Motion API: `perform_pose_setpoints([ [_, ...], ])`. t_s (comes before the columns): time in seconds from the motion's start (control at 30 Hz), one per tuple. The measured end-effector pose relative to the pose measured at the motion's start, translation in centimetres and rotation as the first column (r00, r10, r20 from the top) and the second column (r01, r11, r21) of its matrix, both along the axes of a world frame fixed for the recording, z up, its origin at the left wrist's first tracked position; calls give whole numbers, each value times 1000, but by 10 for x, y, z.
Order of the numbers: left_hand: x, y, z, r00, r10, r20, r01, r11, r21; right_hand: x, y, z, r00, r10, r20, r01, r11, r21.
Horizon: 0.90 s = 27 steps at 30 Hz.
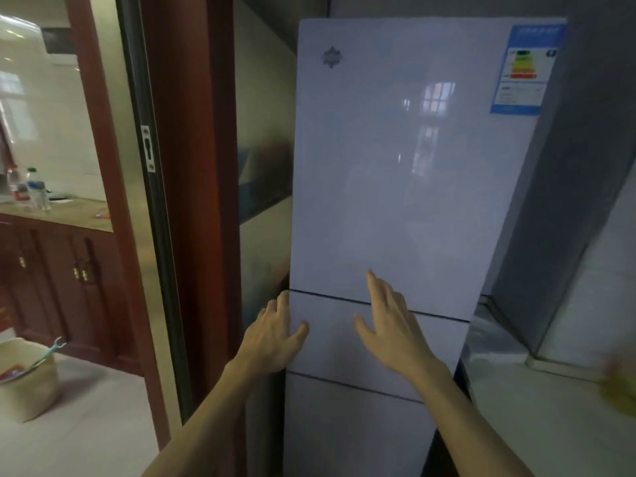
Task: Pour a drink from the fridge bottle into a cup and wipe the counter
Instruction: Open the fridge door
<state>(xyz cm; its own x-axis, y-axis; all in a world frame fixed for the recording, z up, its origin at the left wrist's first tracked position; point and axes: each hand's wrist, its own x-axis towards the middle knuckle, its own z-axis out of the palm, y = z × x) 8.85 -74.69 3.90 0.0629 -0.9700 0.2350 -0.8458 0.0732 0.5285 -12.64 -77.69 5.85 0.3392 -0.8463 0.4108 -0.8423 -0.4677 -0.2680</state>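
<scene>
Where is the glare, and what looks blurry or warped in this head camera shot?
Head view: a window reflection glares on the glossy fridge door. The yellow-green thing at the right edge is too blurred to identify. The wide lens tilts the door frame and the fridge's edges. The light is dim overall, and no hard shadows show.

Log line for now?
fridge: doors closed | left hand: grips door's left edge | right hand: open, fingers straight, before door front
</scene>
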Motion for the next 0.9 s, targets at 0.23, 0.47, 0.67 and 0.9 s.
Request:
perform_pose_setpoints([
  [0.23,23,-115,19,976,-33,-213,17,997,-75,36,-101,56,999,30,23,-25,984,-174],
  [0.47,43,-233,51,888,-52,-456,-52,976,-213,84,-202,118,994,73,88,-33,921,-388],
  [0.67,35,-296,77,829,-38,-558,-171,933,-317,118,-270,150,999,41,-4,-38,880,-473],
  [0.9,36,-353,95,788,-6,-615,-207,939,-275,149,-344,172,998,-16,-53,-21,774,-633],
])
